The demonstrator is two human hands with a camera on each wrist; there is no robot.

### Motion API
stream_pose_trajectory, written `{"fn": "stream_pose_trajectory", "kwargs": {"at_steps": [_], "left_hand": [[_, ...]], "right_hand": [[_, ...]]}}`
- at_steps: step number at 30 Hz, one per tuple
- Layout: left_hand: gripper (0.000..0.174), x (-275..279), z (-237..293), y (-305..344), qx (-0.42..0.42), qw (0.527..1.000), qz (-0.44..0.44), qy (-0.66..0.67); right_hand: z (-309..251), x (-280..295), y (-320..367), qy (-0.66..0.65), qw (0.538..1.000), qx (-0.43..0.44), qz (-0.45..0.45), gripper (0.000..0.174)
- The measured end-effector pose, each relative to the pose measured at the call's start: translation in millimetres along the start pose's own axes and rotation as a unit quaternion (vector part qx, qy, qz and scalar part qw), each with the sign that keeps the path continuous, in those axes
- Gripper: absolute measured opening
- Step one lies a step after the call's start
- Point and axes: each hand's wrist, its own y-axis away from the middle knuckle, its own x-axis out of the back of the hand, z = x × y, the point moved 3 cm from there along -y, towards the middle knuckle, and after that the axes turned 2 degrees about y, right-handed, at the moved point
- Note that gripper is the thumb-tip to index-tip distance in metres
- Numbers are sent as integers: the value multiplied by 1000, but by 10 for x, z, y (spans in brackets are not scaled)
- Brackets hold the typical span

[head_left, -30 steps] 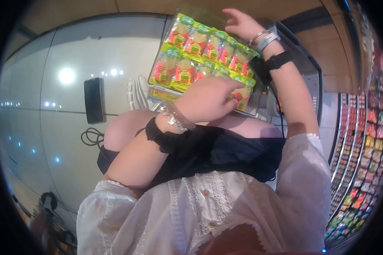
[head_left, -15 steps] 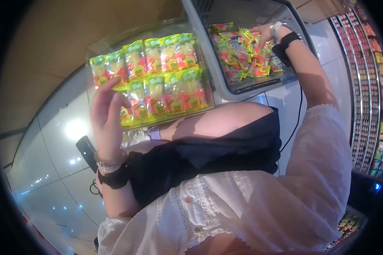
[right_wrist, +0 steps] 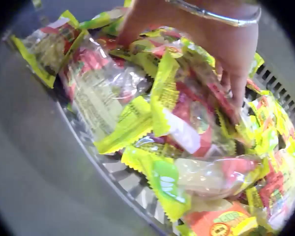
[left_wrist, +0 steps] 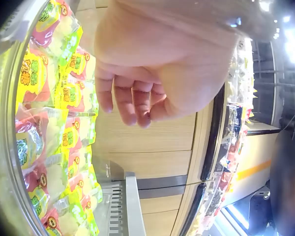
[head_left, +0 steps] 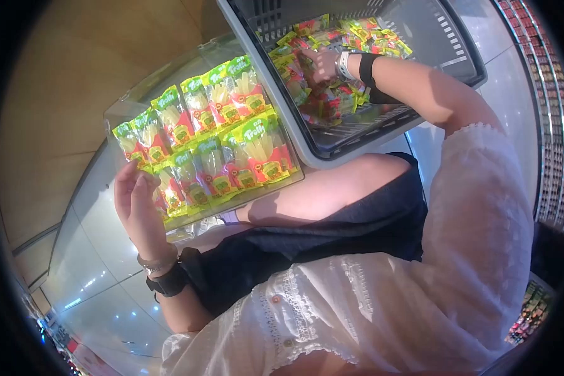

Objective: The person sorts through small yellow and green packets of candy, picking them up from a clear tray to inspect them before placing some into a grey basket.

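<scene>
A clear box (head_left: 257, 182) at left in the head view holds two rows of green-and-red candy packets (head_left: 197, 113). My left hand (head_left: 138, 210) is at its lower left corner, fingers loosely bent and holding nothing; the left wrist view shows the hand (left_wrist: 162, 64) beside the packets (left_wrist: 71, 93). My right hand (head_left: 324, 66) reaches down into a grey basket (head_left: 294, 135) among loose packets (head_left: 379, 37). In the right wrist view the hand (right_wrist: 201, 34) has its fingers spread down around packets (right_wrist: 187, 113); whether it grips one is partly hidden.
The basket stands against the box's right side, above my bent leg (head_left: 357, 182). Wooden cabinet panels (head_left: 62, 75) rise at the upper left, with tiled floor (head_left: 116, 250) below. Shelves of small goods (head_left: 539, 94) line the right side.
The box and basket have come into fuller view, farther left. My right hand has moved from above the box into the basket, and my left hand to the box's left edge.
</scene>
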Motion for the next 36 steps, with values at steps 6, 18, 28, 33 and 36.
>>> {"fn": "stream_pose_trajectory", "kwargs": {"at_steps": [6,18,28,33,36], "left_hand": [[25,79,-34,2,9,1000,-5,25],[24,5,-20,39,34,997,-6,67],[23,26,-12,63,55,993,-24,103],[21,52,47,103,19,993,-59,105],[21,72,62,141,17,990,-79,113]], "right_hand": [[-242,560,228,-570,780,-257,-35,73],[-447,575,-91,-444,863,-219,100,38],[-157,939,427,-467,847,-232,104,22],[-99,1043,909,-442,861,-251,22,23],[-202,1272,1219,-434,860,-262,65,26]]}}
